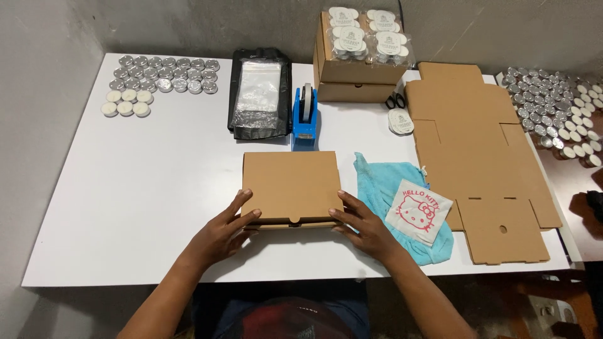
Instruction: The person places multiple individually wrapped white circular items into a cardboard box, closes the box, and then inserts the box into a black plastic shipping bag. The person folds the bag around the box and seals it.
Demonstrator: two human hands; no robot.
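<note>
At the far left of the white desk (125,188), a block of small silver tins (164,73) is sitting in rows, with a few white tealight candles (126,102) lying just near of them.

Nearer the person, the left hand (221,235) is lying open against the near left corner of a closed brown cardboard box (290,186), fingers spread and pressing on its left side and front edge. The box is resting flat on the desk, near the middle, between the two hands. The right hand (364,227) is likewise lying open, its fingers touching the box's near right corner. Neither hand is closing around anything; both are only bracing the box from the sides.

Beyond the box, a black tray holding clear plastic bags (259,93) is lying to the far left of a blue tape dispenser (304,117), which is standing just beyond the box's far edge. Further back, two stacked cardboard boxes (352,78) are carrying wrapped packs of candles (370,34).

Right of the box, a light blue cloth (389,194) is lying with a white printed pouch (418,210) on top of it. A flat unfolded cardboard blank (477,150) is spreading over the right part of the desk. At the far right, many more tins and candles (556,110) are crowding a separate surface.
</note>
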